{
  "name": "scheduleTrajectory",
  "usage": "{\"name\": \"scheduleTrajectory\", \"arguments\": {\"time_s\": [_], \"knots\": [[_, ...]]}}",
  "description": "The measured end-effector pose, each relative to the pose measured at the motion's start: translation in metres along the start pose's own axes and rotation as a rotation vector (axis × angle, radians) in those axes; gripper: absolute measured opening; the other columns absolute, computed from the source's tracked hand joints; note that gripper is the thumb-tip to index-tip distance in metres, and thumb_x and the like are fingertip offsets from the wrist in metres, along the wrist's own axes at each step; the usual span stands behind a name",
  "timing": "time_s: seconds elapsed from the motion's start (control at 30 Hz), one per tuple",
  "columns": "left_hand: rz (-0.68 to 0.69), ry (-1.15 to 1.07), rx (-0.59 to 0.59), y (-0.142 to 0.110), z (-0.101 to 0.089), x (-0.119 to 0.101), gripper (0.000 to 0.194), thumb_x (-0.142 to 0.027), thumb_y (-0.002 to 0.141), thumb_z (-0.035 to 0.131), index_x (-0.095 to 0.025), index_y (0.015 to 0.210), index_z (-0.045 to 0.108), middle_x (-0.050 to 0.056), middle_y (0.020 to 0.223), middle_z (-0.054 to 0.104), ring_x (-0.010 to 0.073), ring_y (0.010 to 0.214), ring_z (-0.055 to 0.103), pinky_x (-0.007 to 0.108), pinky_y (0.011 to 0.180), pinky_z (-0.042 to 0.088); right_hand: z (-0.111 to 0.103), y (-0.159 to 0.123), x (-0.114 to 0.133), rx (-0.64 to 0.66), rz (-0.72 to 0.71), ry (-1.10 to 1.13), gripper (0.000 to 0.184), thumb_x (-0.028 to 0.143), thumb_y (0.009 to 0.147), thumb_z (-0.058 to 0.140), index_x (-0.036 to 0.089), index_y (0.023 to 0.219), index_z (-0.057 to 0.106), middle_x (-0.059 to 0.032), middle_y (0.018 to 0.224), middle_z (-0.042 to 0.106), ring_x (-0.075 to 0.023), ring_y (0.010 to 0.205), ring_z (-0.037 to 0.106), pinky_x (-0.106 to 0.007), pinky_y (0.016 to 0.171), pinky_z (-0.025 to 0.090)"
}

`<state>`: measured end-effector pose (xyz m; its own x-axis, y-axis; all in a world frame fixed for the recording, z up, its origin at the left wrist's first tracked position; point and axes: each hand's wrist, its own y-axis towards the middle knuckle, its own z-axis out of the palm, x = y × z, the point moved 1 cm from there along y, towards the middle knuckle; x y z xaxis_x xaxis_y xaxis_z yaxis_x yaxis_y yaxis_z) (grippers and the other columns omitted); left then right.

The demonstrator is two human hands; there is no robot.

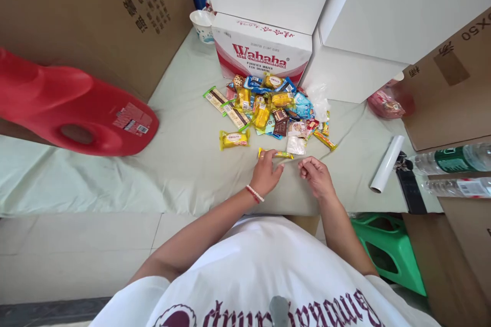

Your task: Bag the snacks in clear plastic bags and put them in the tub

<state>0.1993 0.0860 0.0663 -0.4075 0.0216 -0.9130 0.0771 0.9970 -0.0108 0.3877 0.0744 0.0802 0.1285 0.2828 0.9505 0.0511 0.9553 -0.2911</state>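
My left hand point(265, 172) rests on the cloth with its thumb spread away from its fingers. The fingers lie over part of a thin yellow snack stick point(284, 154), whose two ends show. Just to the right, my right hand point(316, 176) has thumb and fingers pressed together; what they pinch, if anything, is too small to make out. Beyond both hands lies a pile of wrapped snacks, with yellow cake packets point(262, 115), a dark chocolate packet point(281, 128) and a white packet point(296, 145) nearest. A single yellow packet point(234, 139) sits apart at the left.
A Wahaha carton point(264, 53) stands behind the pile, beside white boxes point(353, 71). At the left is a big red jug point(95, 112). On the right lie a white roll point(387, 163), a black object point(411, 189) and plastic bottles point(456, 159). A green stool point(399, 250) is below.
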Motion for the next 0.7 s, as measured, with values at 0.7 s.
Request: {"name": "scheduleTrajectory", "arguments": {"time_s": [0.7], "knots": [[0.045,-0.145,0.068,-0.008,0.015,0.005,0.027,-0.032,0.086,0.069,-0.02,0.11,0.067,0.005,0.102,0.066,0.014,0.075,0.06,0.027,0.067,0.048,0.007,0.017,-0.007,0.003,0.22,0.159,0.036,0.041,0.061,0.082,0.019,0.079,0.06,0.0024,0.069,0.055,-0.0042,0.047,0.026,-0.018,0.038,0.017]]}}
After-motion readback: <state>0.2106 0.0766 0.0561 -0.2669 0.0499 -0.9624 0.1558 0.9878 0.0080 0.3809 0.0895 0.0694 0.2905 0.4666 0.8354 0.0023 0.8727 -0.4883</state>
